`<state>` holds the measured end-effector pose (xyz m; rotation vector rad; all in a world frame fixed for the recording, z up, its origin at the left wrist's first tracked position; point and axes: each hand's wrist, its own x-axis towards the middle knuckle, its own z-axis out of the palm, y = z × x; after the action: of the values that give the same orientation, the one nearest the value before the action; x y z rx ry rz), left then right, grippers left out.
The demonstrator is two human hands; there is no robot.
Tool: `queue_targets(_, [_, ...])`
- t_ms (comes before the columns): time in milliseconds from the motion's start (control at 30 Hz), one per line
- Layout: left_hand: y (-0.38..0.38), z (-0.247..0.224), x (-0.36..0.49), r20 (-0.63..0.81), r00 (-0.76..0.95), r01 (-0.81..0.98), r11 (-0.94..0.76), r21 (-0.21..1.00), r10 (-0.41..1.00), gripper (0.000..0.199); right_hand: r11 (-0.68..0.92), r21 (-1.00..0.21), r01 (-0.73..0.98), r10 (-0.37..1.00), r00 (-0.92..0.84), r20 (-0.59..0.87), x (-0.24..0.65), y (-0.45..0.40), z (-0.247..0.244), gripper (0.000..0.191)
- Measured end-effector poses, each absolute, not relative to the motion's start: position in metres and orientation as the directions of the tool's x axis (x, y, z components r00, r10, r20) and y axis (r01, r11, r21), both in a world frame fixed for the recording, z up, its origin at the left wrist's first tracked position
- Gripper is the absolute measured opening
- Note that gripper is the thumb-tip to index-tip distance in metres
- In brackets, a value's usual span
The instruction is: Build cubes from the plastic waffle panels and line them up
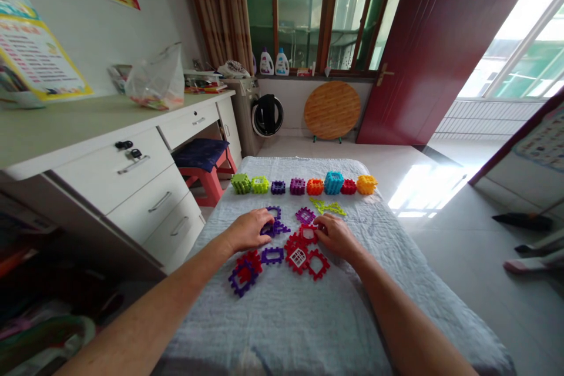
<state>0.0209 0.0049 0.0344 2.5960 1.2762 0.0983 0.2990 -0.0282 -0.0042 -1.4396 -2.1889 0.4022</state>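
Note:
My left hand [252,230] has its fingers curled over dark purple interlocking plastic building pieces [278,228] on the cloth; its fingertips are partly hidden. My right hand [337,235] pinches the edge of a red square building piece [308,234] with an opening in its middle. Below it lie more red pieces, one with a white lattice window [298,257] and one with a round opening [325,268]. A purple frame piece [272,256] lies between the hands, nearer me. At the left, a purple frame [238,289] overlaps red pieces. A lighter purple lattice piece [305,215] lies beyond.
Along the far side of the cloth-covered table [282,329] stands a row of assembled block cubes, including a blue cube [333,183] and a yellow cube [366,184]. Flat lime-green pieces [329,207] lie before them. A white desk [132,182] and a stool [205,158] are at left.

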Motion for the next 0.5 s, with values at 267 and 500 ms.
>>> queue_targets(267, [0.013, 0.045, 0.013, 0.021, 0.553, 0.788, -0.53, 0.313, 0.833, 0.032, 0.388, -0.494, 0.778, 0.921, -0.315, 0.229, 0.299, -0.027, -0.008, 0.017])
queue_targets(500, [0.055, 0.04, -0.01, -0.03, 0.447, 0.838, -0.407, 0.363, 0.894, 0.039, 0.368, -0.509, 0.778, 0.93, -0.302, 0.211, 0.298, -0.028, -0.005, 0.019])
